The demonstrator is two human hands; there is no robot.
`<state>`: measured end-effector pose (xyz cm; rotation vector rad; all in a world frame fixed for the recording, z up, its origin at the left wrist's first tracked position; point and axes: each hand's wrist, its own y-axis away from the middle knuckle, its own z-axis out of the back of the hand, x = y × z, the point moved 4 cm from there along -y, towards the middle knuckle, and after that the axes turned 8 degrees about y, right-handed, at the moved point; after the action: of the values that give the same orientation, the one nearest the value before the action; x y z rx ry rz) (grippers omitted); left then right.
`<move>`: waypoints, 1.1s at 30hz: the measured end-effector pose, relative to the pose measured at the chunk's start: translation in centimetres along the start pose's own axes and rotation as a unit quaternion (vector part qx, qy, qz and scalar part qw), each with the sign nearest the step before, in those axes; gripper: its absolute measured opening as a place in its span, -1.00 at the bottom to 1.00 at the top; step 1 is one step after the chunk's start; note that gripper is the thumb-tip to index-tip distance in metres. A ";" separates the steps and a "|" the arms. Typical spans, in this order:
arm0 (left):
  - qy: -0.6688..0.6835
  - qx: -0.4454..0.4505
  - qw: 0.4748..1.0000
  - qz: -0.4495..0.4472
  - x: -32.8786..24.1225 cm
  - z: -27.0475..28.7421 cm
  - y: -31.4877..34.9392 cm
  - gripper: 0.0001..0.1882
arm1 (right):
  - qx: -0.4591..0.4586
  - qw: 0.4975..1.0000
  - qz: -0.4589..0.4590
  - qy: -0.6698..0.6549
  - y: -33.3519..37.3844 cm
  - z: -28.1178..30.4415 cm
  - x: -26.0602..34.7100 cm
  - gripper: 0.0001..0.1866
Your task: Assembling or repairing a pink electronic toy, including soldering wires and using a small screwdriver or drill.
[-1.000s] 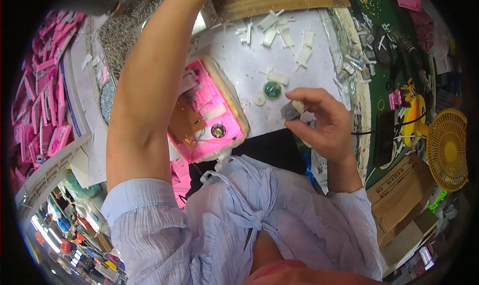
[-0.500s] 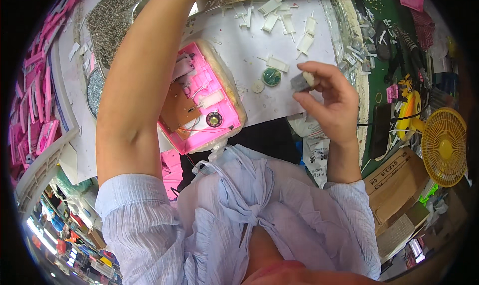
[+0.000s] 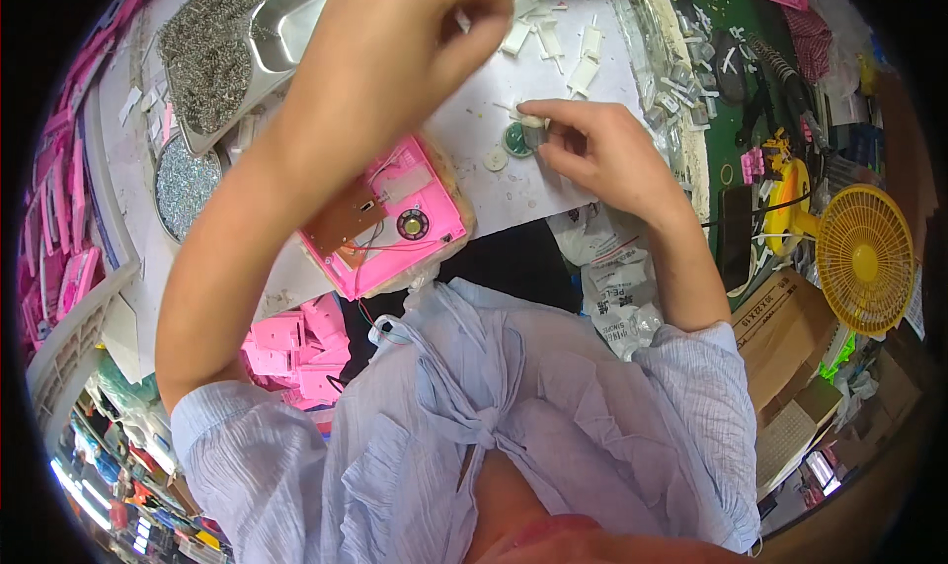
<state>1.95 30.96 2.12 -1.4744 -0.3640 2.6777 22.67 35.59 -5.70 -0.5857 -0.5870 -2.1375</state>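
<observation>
My right hand [image 3: 607, 154] pinches a small grey block with a cream-coloured end [image 3: 534, 132] between thumb and fingers, just above the table. Right beside that block lies a green round disc [image 3: 515, 140], and a small white disc [image 3: 496, 159] is close by. My left hand [image 3: 425, 36] is raised over the far part of the table with fingers curled, blurred; what they hold I cannot make out. Under my left forearm sits an open pink plastic housing [image 3: 442, 230] on padding, with a brown board [image 3: 341, 216], wires and a round black speaker [image 3: 412, 224] inside.
Several white plastic pieces [image 3: 585, 72] lie at the far side. Left are a metal tray of screws [image 3: 202, 80] and a round tin of small metal parts [image 3: 188, 187]. Pink parts [image 3: 296, 352] are near my lap. A yellow fan [image 3: 865, 260] and cardboard box [image 3: 785, 317] stand right.
My left hand has come back into view from the far edge, drawing nearer. My right hand has moved left with the grey block, down beside the green disc.
</observation>
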 end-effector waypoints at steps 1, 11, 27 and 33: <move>0.008 -0.005 1.000 -0.015 0.0 0.4 2.3 -0.84 | 0.004 1.000 0.009 0.022 -0.4 0.2 0.2 -0.53; 0.182 -0.102 0.970 0.127 0.3 -0.5 17.0 -0.86 | 0.040 0.973 0.030 -0.225 -0.4 -0.6 2.9 -0.58; 0.264 -0.227 0.936 0.057 2.3 -2.7 20.7 -0.63 | 0.217 0.743 -0.071 -0.629 0.7 -7.2 8.8 -0.50; 0.253 -0.229 0.939 0.050 2.3 -2.9 20.9 -0.62 | 0.213 0.780 -0.058 -0.585 0.7 -6.8 9.0 -0.49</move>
<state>4.35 11.59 -6.17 -2.2805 -0.9301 2.2388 16.93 25.92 -5.58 -1.6286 -1.7390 -1.4107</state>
